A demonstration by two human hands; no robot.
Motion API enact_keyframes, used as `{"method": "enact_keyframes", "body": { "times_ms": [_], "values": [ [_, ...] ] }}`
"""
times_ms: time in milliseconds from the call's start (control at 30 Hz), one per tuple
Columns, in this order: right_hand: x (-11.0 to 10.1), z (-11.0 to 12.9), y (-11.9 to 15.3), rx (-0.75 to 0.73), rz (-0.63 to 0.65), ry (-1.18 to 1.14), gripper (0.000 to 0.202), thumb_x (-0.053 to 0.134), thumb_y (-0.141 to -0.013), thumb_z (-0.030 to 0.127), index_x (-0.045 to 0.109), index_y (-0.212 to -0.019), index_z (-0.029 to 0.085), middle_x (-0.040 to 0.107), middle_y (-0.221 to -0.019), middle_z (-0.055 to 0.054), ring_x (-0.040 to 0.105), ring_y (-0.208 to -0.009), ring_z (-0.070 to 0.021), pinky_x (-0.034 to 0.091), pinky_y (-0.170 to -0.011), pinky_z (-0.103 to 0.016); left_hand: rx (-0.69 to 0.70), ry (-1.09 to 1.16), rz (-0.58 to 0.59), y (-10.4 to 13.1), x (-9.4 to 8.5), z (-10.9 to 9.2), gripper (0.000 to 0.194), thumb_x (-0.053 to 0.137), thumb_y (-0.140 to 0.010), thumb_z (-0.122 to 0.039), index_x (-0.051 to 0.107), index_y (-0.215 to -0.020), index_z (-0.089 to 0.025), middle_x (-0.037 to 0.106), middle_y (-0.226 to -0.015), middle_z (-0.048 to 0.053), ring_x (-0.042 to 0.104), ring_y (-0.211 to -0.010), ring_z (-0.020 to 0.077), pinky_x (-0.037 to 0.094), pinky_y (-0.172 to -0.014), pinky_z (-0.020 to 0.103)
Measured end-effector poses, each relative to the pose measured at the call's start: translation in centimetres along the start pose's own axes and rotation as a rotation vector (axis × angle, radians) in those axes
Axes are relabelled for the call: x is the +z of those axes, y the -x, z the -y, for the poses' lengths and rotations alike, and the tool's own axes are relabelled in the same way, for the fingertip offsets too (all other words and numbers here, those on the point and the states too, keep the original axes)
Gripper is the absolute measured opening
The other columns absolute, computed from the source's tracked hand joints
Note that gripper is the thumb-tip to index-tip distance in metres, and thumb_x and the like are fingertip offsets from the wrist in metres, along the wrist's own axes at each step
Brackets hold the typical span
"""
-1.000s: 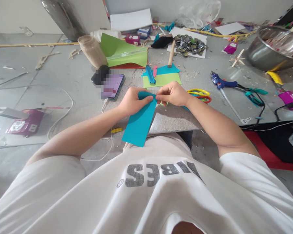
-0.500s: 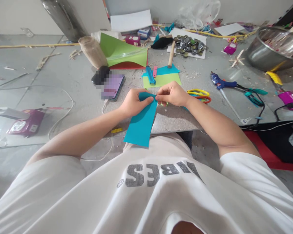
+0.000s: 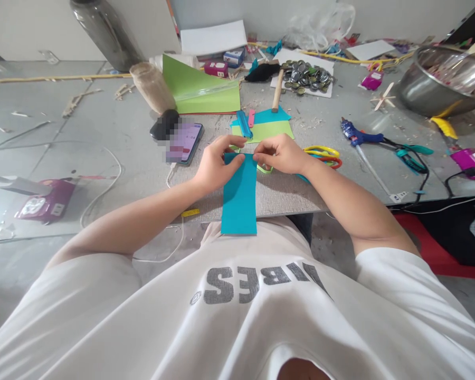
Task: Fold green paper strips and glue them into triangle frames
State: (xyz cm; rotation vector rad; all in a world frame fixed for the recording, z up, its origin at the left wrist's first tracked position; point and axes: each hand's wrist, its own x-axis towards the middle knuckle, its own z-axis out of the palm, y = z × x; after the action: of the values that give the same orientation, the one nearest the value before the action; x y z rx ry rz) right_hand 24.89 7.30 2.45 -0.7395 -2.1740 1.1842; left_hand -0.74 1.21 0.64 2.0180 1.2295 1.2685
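Observation:
A rectangular strip of blue paper (image 3: pixel 239 198) lies lengthwise toward me, its near end sticking out past the table edge. At its far right corner, my right hand (image 3: pixel 279 153) pinches the paper between thumb and fingertips. My left hand (image 3: pixel 217 164) holds the far left part, thumb on top and index finger lifted away from the sheet; its other fingers are partly hidden. Light-green scissor-like handles (image 3: pixel 266 170) show partly beneath my right hand. Just beyond the hands are a blue utility knife (image 3: pixel 244 124) and a small pink piece (image 3: pixel 251 117) on green and blue paper (image 3: pixel 275 130).
To the left are a phone (image 3: pixel 188 142) with a cable and a purple power block (image 3: pixel 47 199). Yellow and red scissor handles (image 3: pixel 324 154), a blue glue gun (image 3: pixel 358 132) and a metal bowl (image 3: pixel 431 87) stand right. A hammer (image 3: pixel 277 92) and bottle caps (image 3: pixel 306 74) lie behind.
The blue strip has swung from a slant to nearly straight, its near end moving right. My left index finger has lifted from the paper; my right hand has barely moved.

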Motion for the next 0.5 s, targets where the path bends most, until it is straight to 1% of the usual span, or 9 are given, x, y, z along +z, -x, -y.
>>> {"method": "enact_keyframes", "body": {
  "times_ms": [67,100,167,233,300,367,433,500],
  "values": [
    [0.1,0.3,0.1,-0.01,0.009,0.011,0.048,0.092,-0.103,0.064,0.075,-0.088,0.022,0.07,-0.068,0.0,0.061,-0.06,-0.0149,0.046,-0.057,-0.03,-0.014,-0.009,0.018,0.1,0.0,-0.1,0.017,0.079,-0.1,-0.03,0.089,-0.11,-0.022,0.092,-0.114,0.008,0.086,-0.108,0.0253,0.071,-0.1,0.039],
    [0.2,0.4,0.1,-0.015,-0.001,0.005,0.05,0.092,-0.103,0.067,0.075,-0.088,0.022,0.069,-0.068,0.0,0.06,-0.06,-0.0149,0.045,-0.057,-0.03,-0.025,-0.009,0.007,0.2,0.1,-0.2,0.014,0.079,-0.101,-0.031,0.089,-0.105,-0.022,0.092,-0.11,0.008,0.086,-0.103,0.0251,0.071,-0.098,0.039],
    [0.5,0.6,0.1,-0.021,-0.037,-0.032,0.056,0.096,-0.098,0.073,0.074,-0.09,0.023,0.07,-0.072,0.0,0.061,-0.062,-0.0153,0.046,-0.057,-0.031,-0.03,0.001,-0.057,0.3,0.2,-0.3,0.014,0.079,-0.101,-0.031,0.089,-0.102,-0.022,0.092,-0.106,0.008,0.085,-0.099,0.0247,0.072,-0.096,0.039],
    [0.9,0.7,0.0,-0.02,-0.072,-0.084,0.062,0.099,-0.092,0.079,0.072,-0.092,0.023,0.072,-0.078,-0.002,0.065,-0.066,-0.0163,0.05,-0.06,-0.032,-0.003,0.014,-0.141,0.3,0.3,-0.3,0.013,0.078,-0.101,-0.03,0.088,-0.102,-0.021,0.092,-0.105,0.007,0.085,-0.098,0.0237,0.071,-0.095,0.038],
    [1.2,0.7,-0.2,-0.013,-0.105,-0.124,0.067,0.099,-0.089,0.084,0.071,-0.092,0.023,0.073,-0.081,-0.002,0.067,-0.069,-0.0171,0.054,-0.063,-0.033,0.016,0.025,-0.187,0.2,0.4,-0.3,0.013,0.077,-0.1,-0.03,0.087,-0.1,-0.022,0.091,-0.102,0.007,0.083,-0.095,0.0219,0.07,-0.091,0.036],
    [1.4,0.6,-0.3,-0.004,-0.143,-0.127,0.068,0.099,-0.087,0.085,0.071,-0.091,0.023,0.071,-0.081,-0.002,0.065,-0.071,-0.0168,0.055,-0.066,-0.034,-0.001,0.037,-0.161,0.1,0.4,-0.2,0.011,0.076,-0.096,-0.029,0.085,-0.095,-0.022,0.088,-0.094,0.005,0.079,-0.084,0.0192,0.067,-0.081,0.033],
    [1.4,0.6,-0.4,-0.001,-0.169,-0.104,0.066,0.1,-0.086,0.083,0.073,-0.09,0.023,0.071,-0.082,-0.002,0.062,-0.075,-0.0168,0.056,-0.071,-0.034,-0.032,0.057,-0.088,0.1,0.4,-0.2,0.008,0.075,-0.091,-0.027,0.081,-0.089,-0.022,0.083,-0.085,0.003,0.073,-0.073,0.0171,0.062,-0.07,0.03],
    [1.4,0.7,-0.4,-0.007,-0.161,-0.084,0.064,0.1,-0.086,0.08,0.074,-0.089,0.022,0.072,-0.083,-0.002,0.062,-0.078,-0.0174,0.057,-0.075,-0.035,-0.048,0.08,-0.032,0.1,0.4,-0.4,0.008,0.076,-0.089,-0.028,0.08,-0.088,-0.021,0.082,-0.083,0.003,0.071,-0.071,0.0168,0.061,-0.068,0.03]
  ]
}}
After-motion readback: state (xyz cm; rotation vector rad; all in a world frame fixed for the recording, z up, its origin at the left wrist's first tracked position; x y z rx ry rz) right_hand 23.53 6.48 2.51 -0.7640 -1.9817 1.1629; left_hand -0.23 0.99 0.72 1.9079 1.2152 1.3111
